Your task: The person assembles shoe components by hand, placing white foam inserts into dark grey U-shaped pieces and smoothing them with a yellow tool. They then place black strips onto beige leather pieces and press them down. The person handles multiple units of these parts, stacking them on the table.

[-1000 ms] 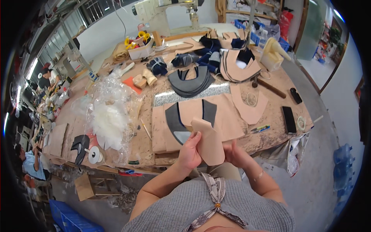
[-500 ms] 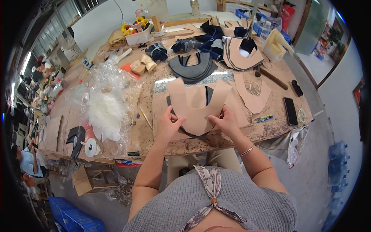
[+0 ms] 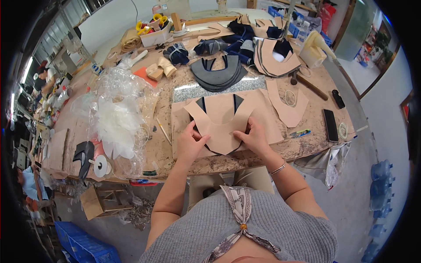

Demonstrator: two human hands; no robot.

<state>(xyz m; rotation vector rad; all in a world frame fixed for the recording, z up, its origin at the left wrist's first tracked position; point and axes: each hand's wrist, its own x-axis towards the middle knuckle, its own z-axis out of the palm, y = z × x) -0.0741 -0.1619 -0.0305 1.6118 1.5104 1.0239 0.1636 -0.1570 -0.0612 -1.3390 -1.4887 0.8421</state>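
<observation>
A tan U-shaped leather-like piece [image 3: 221,135] lies in front of me, its two arms pointing away. Beneath it, dark edges of another piece [image 3: 201,105] show along the inner sides and at the near tip. My left hand [image 3: 192,141] grips the left edge, thumb on top and fingers partly under. At the right edge my right hand [image 3: 253,138] does the same. Under both pieces is a flat tan sheet [image 3: 272,131]. Just beyond it sit a speckled stone slab [image 3: 186,95] and a stack of dark grey U-shaped pieces [image 3: 219,75].
Right of me are another tan U-shaped piece [image 3: 287,107], a hammer [image 3: 312,87], a pen [image 3: 301,133] and a black phone [image 3: 330,125]. Crumpled clear plastic [image 3: 116,118] covers the left side, near a white spool [image 3: 101,166]. Bundled dark pieces [image 3: 176,54] lie farther back.
The tan piece's raised, curling arms have come down and spread flatter over the dark piece. Both hands keep hold of its edges; the right hand has shifted slightly left.
</observation>
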